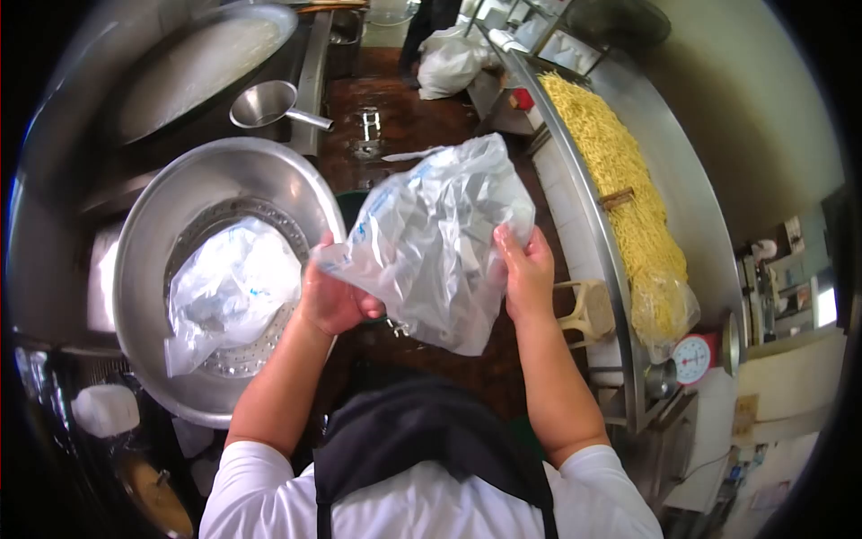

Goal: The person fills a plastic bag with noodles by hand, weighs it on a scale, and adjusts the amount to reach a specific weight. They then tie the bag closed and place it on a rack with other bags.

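Note:
A crumpled, clear plastic bag (440, 242) with blue print is stretched between my two hands in front of my apron. My left hand (339, 296) grips its lower left corner, fingers curled around the plastic. On the other side my right hand (525, 268) pinches the bag's right edge between thumb and fingers. To the left, close by my left hand, stands a large metal colander (144, 350) with a perforated bottom. Inside it lies another whitish plastic bag (235, 283) with blue print; its contents are hard to make out.
A long metal counter on the right bears a heap of yellow noodles (620, 171), a clear bag of noodles (663, 310) and a red scale (693, 359). At the upper left are a wide wok (202, 72) and a metal ladle (269, 103). A stool (588, 310) stands under the counter.

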Demonstrator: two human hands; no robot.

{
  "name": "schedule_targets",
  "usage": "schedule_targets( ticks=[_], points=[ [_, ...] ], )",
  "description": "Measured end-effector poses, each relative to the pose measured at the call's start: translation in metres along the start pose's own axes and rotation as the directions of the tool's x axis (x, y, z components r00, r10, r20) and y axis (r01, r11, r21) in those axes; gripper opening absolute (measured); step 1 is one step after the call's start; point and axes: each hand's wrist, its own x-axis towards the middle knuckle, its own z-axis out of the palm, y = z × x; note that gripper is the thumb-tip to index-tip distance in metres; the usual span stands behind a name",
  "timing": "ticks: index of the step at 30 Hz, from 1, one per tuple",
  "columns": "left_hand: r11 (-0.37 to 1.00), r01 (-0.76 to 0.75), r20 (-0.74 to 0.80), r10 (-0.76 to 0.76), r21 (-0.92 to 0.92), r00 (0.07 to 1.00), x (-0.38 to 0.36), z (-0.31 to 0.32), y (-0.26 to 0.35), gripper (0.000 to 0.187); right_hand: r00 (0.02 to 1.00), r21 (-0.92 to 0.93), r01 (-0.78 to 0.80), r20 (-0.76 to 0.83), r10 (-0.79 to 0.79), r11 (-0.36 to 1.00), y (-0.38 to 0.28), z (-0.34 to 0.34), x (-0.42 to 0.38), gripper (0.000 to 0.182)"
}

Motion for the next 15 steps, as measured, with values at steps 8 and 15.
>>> schedule_targets(
  ticks=[8, 15],
  points=[
    [0.157, -0.334, 0.126, 0.715, 0.929, 0.688, 0.045, 0.038, 0.007, 0.025, 0.964, -0.340, -0.069, 0.219, 0.150, 0.938, -0.058, -0.084, -0.028, 0.020],
    [0.613, 0.206, 0.071, -0.396, 0.763, 0.915, 0.165, 0.036, -0.020, 0.053, 0.914, -0.554, -0.129, 0.256, 0.315, 0.823, -0.102, -0.131, -0.034, 0.023]
  ],
)
